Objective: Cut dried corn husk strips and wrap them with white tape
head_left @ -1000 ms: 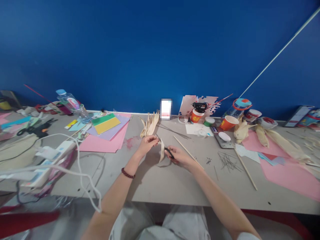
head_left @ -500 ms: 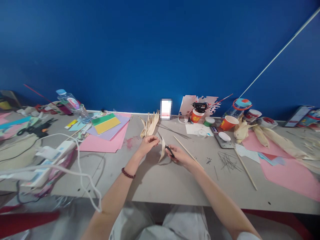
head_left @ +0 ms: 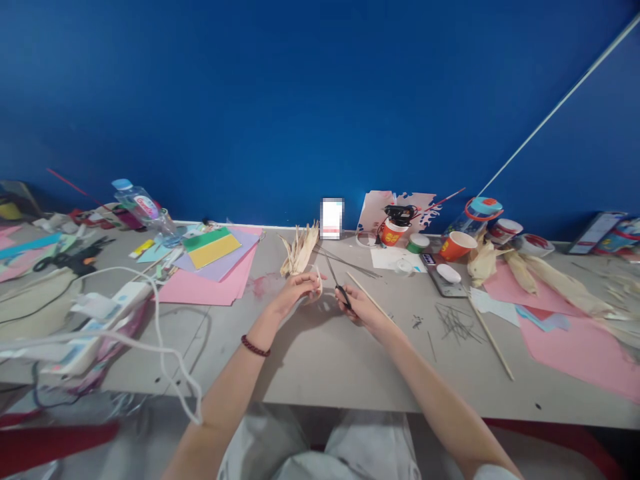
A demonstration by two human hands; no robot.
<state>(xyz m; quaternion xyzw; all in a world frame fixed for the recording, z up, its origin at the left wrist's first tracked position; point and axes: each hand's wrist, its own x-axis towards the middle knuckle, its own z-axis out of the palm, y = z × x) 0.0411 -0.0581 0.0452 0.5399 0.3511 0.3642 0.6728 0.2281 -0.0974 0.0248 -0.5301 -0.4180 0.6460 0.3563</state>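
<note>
In my left hand [head_left: 299,292] a small pale strip of corn husk [head_left: 319,279] is pinched, its edge standing up at the fingertips. My right hand [head_left: 361,307] is closed round the black handles of a pair of scissors [head_left: 342,291]. Their dark blades point up and left, apart from the husk. Just beyond my left hand lies a bundle of dry corn husks [head_left: 299,250]. Beside my right hand a thin wooden stick [head_left: 369,293] lies slantwise, partly hidden by the wrist.
Pink paper [head_left: 200,287] and a power strip [head_left: 103,327] with white cables lie to the left. On the right are several short dark wires [head_left: 457,323], an orange paper cup [head_left: 458,246], a phone-like dark slab [head_left: 453,288] and more husks [head_left: 565,283]. A blue wall [head_left: 300,120] rises behind.
The scissors have come away from the husk strip and now point up and left. The husk piece has turned in my left hand and sits closer to its fingers.
</note>
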